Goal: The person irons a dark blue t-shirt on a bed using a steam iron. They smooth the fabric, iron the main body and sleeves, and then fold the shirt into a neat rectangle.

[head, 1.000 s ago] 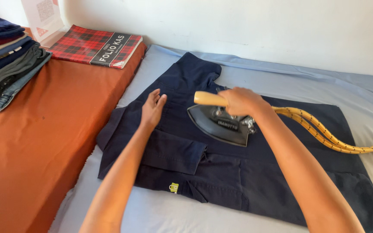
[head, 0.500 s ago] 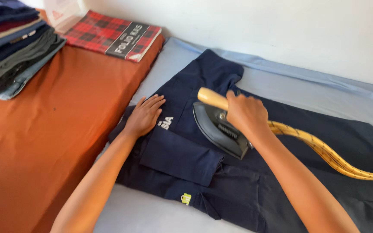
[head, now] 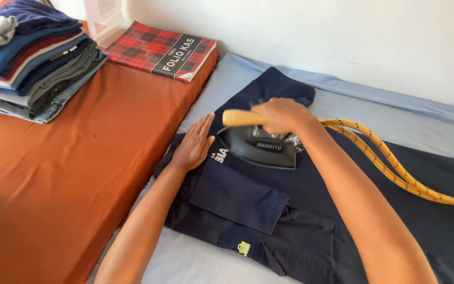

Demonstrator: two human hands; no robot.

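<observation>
A dark metal iron with a pale wooden handle (head: 261,144) sits on a navy blue folded garment (head: 300,210) spread over a light blue sheet (head: 200,263). The right hand (head: 279,115) wraps closed around the handle, while the left hand (head: 195,144) lies flat and open on the garment just beside the iron; a yellow braided cord (head: 395,168) trails off right

The iron (head: 261,146) under my right hand (head: 282,114) is dark metal, and its top shines a little. Its handle (head: 237,118) looks like smooth, light wood. The cord (head: 395,168) is wrapped in yellow woven cloth and looks a bit rough. My left hand (head: 195,144) lies flat on the dark blue shirt (head: 300,210), which is matt cloth, smooth where it lies flat. The sheet (head: 395,105) under it is soft, pale blue cloth with small wrinkles. Beside it, the orange cover (head: 64,179) is matt cloth too. The red checked book (head: 153,50) has a paper cover that looks smooth. The pile of folded clothes (head: 27,58) is all soft cloth.
</observation>
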